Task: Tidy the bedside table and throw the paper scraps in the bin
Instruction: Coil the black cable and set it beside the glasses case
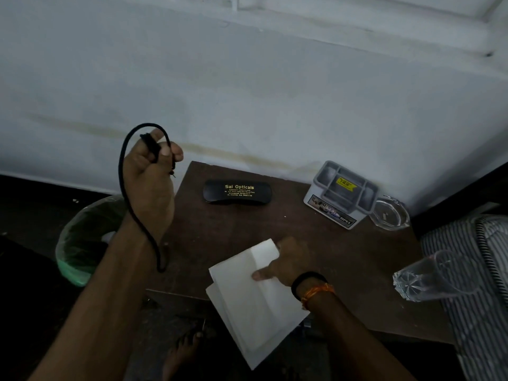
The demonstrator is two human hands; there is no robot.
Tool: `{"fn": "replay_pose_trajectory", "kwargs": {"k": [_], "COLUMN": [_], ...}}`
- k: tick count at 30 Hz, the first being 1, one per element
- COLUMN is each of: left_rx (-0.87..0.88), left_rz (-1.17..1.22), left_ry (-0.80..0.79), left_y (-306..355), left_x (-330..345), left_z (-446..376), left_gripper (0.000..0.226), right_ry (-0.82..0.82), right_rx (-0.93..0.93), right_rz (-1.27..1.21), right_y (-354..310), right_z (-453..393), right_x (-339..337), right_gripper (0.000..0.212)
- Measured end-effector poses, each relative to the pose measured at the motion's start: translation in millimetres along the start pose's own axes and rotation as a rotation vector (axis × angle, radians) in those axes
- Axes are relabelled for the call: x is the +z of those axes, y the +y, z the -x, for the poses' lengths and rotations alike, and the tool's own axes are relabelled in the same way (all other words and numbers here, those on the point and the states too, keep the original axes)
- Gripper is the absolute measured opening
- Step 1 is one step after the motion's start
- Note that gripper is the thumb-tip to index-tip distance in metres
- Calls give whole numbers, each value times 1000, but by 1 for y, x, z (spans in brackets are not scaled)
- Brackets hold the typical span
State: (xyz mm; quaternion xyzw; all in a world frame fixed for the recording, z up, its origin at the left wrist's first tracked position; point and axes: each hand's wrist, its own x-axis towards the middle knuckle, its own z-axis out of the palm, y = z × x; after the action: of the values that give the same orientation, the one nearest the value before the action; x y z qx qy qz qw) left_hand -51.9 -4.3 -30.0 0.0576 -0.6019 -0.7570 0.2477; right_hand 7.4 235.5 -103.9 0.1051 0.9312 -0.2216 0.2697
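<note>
Head view, far left: bin (82, 243) with green liner, on the floor beside the bedside table (220, 237).
Left hand (152, 177): raised, fingers curled round a black cord (129, 204).
Table back: spectacle case (237, 191), grey organiser (342, 193).
Right hand (288, 261): pinches white paper sheets (253, 301) at the table's front edge.

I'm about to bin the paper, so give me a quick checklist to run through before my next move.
1. Right hand has a grip on the white paper: ok, thumb on top, fingers behind.
2. Paper in one piece for carrying: cannot tell, it looks like layered folded sheets.
3. Left hand free to help: not ok, it holds a black cord.
4. Bin open and close by: ok, green-lined, left of the table.
5. Nothing in the paper's path: ok, the spectacle case lies farther back.
</note>
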Motion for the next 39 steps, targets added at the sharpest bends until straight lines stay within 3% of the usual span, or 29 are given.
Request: {"fn": "replay_pose_trajectory", "kwargs": {"k": [3, 10, 12, 14, 16, 17, 18, 20, 22, 24, 27, 32, 35, 39], "left_rx": [-24, -63, -109, -222, -148, -69, 23, 162, 257, 331, 358, 362, 215, -141], "left_rz": [-9, -164, -168, -163, -390, -563, -750, -977, -1024, -1055, -1131, -1059, -915, -692], "left_ry": [15, -37, -60, -91, -164, -212, -247, -277, -306, -337, -379, -490, -509, -622], "left_y": [2, 2, 2, 9, 11, 10, 5, -5, -9, -10, -8, -3, 4, 18], "left_x": [0, 15, 20, 26, 30, 32, 32, 33, 33, 34, 33, 32, 24, 11], "left_z": [1, 17, 20, 23, 27, 28, 29, 32, 38, 43, 41, 36, 29, 18], "left_gripper": [26, 30, 34, 55, 39, 26, 21, 29, 24, 32, 51, 37, 35, 22], "right_ry": [45, 342, 430, 609, 757, 720, 584, 132, -205, -378, -406, -252, -144, -67], "right_rx": [6, 49, 39, -29, -187, -263, -304, -326, -346, -367, -375, -384, -450, -484], "right_rz": [4, -169, -116, -1, -145, -337, -571, -973, -1122, -1174, -1176, -1248, -1270, -1291], "right_y": [1, 12, 13, 7, -7, -15, -24, -41, -50, -57, -66, -66, -62, -58], "right_z": [-1, -6, -6, -4, 2, 6, 12, 23, 30, 35, 39, 39, 36, 30], "right_x": [0, -19, -26, -30, -36, -41, -46, -52, -52, -49, -48, -49, -59, -65], "right_gripper": [89, 71, 71, 64, 40, 32, 35, 55, 71, 73, 52, 24, 27, 34]}}
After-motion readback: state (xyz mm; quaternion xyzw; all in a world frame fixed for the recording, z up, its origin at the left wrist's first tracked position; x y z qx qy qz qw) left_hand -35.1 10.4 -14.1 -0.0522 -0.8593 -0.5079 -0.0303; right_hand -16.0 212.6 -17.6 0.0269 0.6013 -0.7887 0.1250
